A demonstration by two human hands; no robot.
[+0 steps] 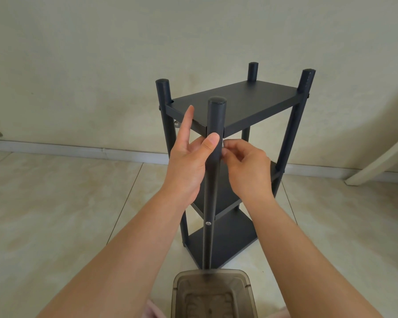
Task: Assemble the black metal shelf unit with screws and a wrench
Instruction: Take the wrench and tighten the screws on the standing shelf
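The black metal shelf unit [239,104] stands upright on the tiled floor, with three boards between four round posts. My left hand [189,157] holds the near front post [214,171], thumb pressed on it just below the top board, index finger straight up. My right hand [246,166] is at the right side of the same post, fingertips pinching a small silvery part, probably a screw, against it at the top board's level. A silver screw head [208,223] shows lower on this post at the middle board. No wrench is in view.
A translucent brown plastic container [213,294] sits on the floor right in front of me, against the shelf's base. A pale wall and skirting run behind. A white furniture leg [377,164] slants in at the right edge.
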